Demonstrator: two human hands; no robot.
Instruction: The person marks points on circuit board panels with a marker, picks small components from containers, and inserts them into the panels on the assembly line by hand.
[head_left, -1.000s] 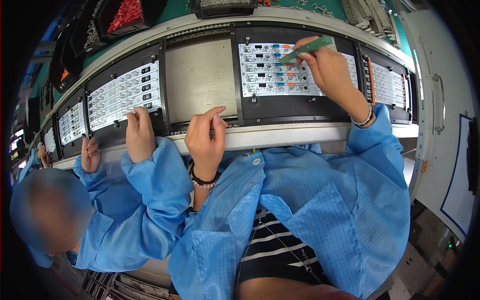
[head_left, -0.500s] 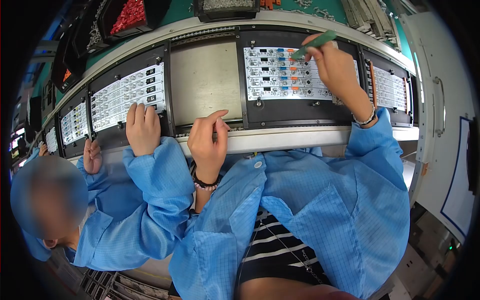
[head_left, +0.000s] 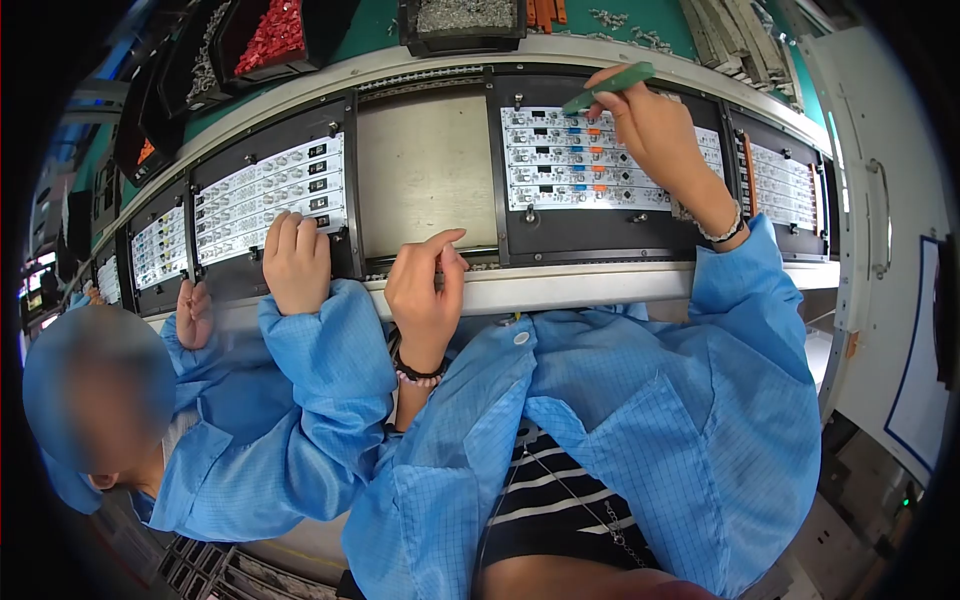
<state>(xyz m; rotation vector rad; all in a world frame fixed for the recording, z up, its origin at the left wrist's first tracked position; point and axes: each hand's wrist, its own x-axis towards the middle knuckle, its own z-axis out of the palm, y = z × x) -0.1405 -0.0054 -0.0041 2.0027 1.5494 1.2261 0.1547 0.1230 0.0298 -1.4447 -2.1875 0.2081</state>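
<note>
Head: green tool (head_left: 622,84) between right hand's (head_left: 655,133) fingers.

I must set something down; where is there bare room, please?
The pale panel between the left tray and right tray is bare. The right hand and green tool crowd the right tray; a co-worker's hand, the left.

Green tool (head_left: 630,77) — tilted, over white boards (head_left: 556,174)
</note>
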